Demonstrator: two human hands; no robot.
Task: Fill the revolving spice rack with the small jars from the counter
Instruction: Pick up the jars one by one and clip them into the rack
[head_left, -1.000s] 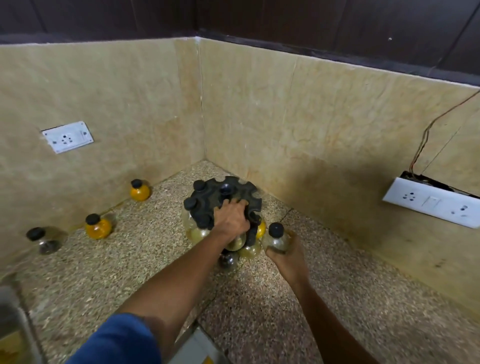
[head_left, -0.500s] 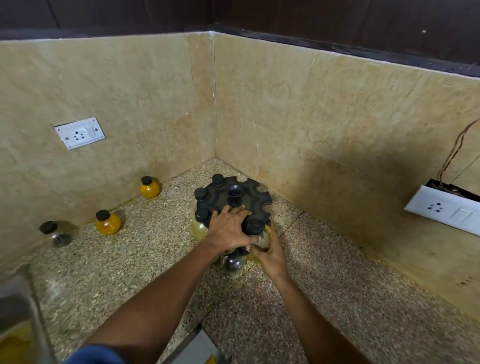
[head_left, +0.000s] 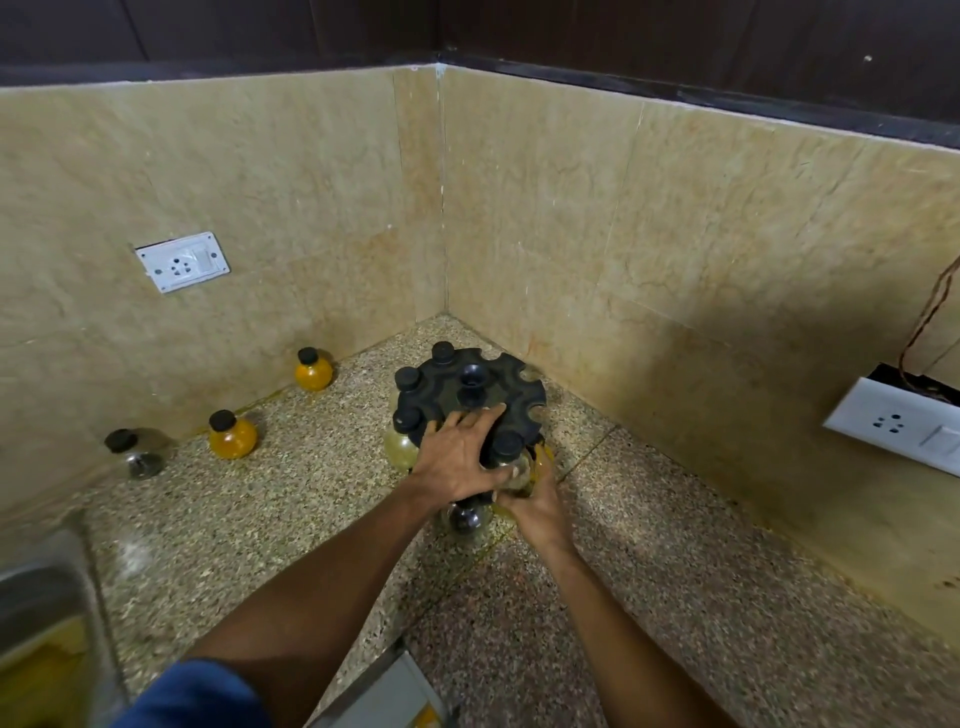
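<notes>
On the counter (head_left: 291, 519), the left hand (head_left: 457, 460) lies flat, fingers spread, on the rack (head_left: 511, 387); the right hand (head_left: 535, 501) grips a jar (head_left: 511, 460).

We've got the spice rack (head_left: 470, 395) sitting mid-frame on the desk (head_left: 649, 571), tucked into the wall corner. Three loose jars (head_left: 313, 369) (head_left: 232, 435) (head_left: 136, 453) line the left wall, sink (head_left: 47, 613) lower left, sockets (head_left: 182, 261) (head_left: 898, 423) either side.

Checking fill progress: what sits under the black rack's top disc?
Under the black revolving rack's slotted top disc, clear round jars hang by black caps; one pale jar shows left. The left hand covers the near-side slots.
</notes>
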